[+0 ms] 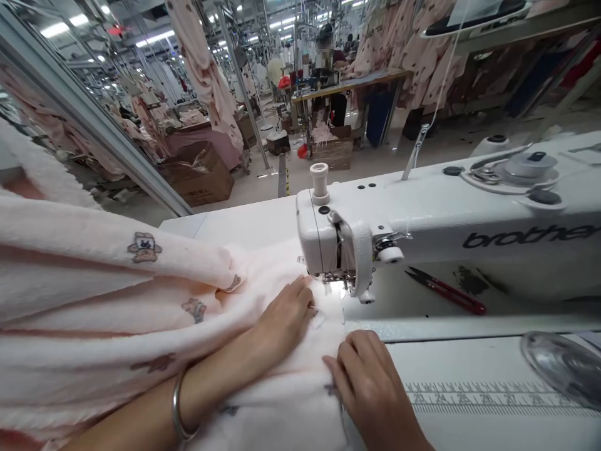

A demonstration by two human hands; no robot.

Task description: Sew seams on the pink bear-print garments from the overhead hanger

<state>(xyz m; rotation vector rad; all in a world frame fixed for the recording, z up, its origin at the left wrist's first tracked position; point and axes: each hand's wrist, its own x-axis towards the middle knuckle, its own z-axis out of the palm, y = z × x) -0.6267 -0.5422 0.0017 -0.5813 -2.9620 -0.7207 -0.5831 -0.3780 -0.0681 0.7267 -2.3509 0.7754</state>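
Note:
Pale pink plush fabric (263, 269) with small printed bear figures runs under the head of a white sewing machine (323, 232). On top of it, just left of the lit needle area, lies my left hand (286, 310), its fingers curled together and pressing on the cloth. A small white tag-like piece (318, 318) shows beside those fingers. Nearer to me, my right hand (370, 376) is closed at the fabric's right edge, thumb on the cloth. The fingertips of both hands are partly hidden.
Red-handled thread snips (448, 291) lie on the machine bed, right of the needle. A ruler scale (469, 398) marks the table front, beside a clear domed object (563, 369). More plush is heaped at left. Behind are cardboard boxes (201, 175) and a person (326, 56).

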